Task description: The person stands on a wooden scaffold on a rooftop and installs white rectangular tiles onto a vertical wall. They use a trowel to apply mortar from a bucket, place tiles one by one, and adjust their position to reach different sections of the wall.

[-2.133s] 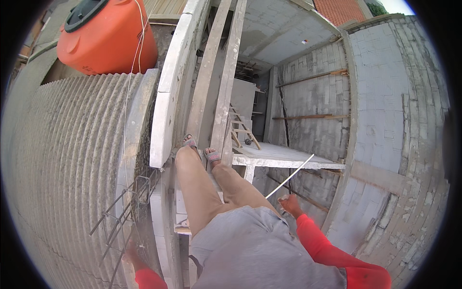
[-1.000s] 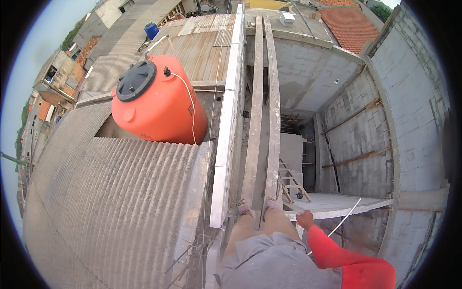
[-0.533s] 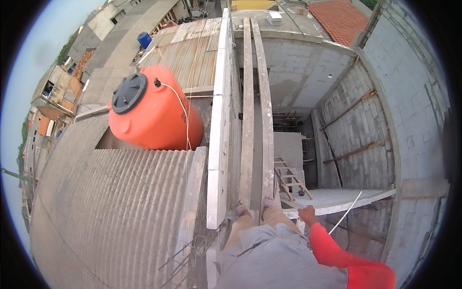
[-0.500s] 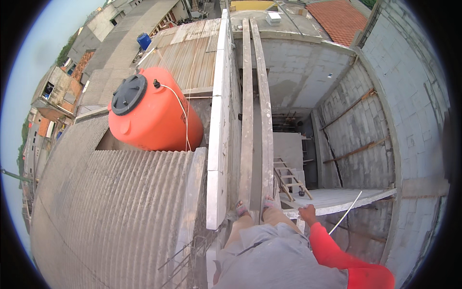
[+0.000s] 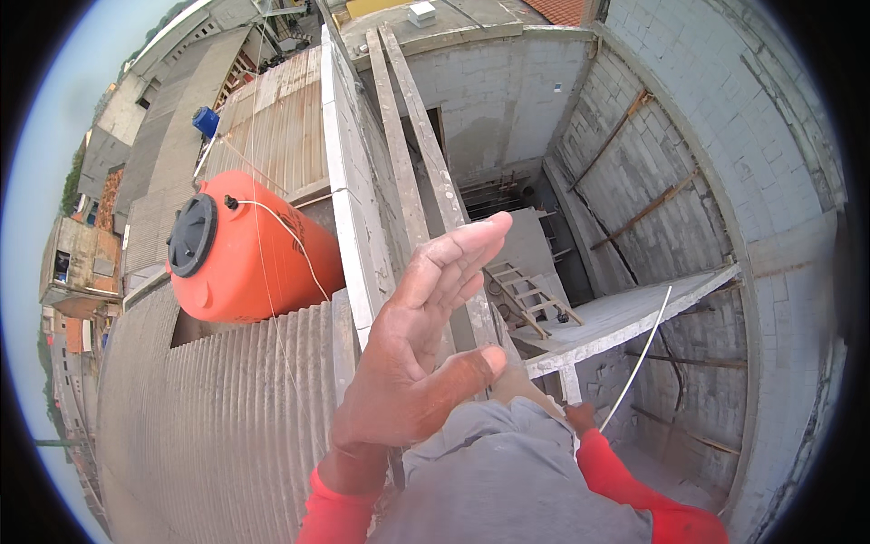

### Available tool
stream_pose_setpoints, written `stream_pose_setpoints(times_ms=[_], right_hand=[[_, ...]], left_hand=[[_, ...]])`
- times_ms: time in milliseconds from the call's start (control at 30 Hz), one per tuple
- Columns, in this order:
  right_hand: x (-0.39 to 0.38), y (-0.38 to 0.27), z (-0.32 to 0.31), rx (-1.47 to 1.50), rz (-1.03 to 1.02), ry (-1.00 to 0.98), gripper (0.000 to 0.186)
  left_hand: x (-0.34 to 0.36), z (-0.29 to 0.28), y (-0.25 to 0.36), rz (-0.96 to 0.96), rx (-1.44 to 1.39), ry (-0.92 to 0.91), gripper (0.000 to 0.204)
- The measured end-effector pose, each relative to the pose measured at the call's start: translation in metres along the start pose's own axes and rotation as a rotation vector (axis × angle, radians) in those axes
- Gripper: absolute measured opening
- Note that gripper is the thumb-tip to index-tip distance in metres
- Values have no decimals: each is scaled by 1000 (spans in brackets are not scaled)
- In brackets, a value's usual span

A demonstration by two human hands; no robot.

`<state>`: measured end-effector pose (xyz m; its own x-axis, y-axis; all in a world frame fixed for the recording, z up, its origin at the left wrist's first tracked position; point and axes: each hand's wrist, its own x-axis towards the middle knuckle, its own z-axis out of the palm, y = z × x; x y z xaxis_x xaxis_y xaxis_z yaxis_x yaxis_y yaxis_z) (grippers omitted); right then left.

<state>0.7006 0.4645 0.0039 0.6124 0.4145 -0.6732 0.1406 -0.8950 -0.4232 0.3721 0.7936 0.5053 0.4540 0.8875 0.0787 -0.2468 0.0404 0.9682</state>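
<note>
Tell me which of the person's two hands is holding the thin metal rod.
The right hand, low beside the grey shorts, grips the thin rod. The left hand is raised, fingers spread, holding nothing.

The water tank (image 5: 249,254) is bright orange with a black round lid (image 5: 192,236). The roof sheets (image 5: 227,426) are grey with fine parallel ridges. Both sleeves (image 5: 625,480) are red, the shorts (image 5: 507,480) grey. The block walls (image 5: 725,118) show pale grey in a grid pattern. A barrel (image 5: 207,121) far off is blue.
</note>
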Motion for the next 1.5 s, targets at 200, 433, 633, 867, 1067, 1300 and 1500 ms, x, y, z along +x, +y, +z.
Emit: stream_pose_setpoints(times_ms=[200, 433, 633, 867, 1067, 1300, 1500], right_hand=[[-51, 39, 12, 240, 295, 26, 23], [-112, 104, 81, 305, 380, 172, 37], [-154, 158, 179, 212, 468, 201, 54], [-167, 179, 231, 235, 459, 191, 43], [-112, 179, 172, 535, 235, 115, 33], [-92, 70, 63, 529, 308, 0, 18], [-68, 56, 48, 444, 198, -60, 19]], left_hand=[[38, 109, 33, 205, -127, -614, 78], [29, 199, -7, 100, -175, -1057, 73], [12, 250, -35, 69, -140, -1294, 69], [7, 263, -47, 89, -125, -1355, 65], [32, 155, -99, -23, 71, -903, 56], [-98, -80, -362, -955, 1271, -505, 63], [-251, -167, -350, -1199, 842, -766, 45]])
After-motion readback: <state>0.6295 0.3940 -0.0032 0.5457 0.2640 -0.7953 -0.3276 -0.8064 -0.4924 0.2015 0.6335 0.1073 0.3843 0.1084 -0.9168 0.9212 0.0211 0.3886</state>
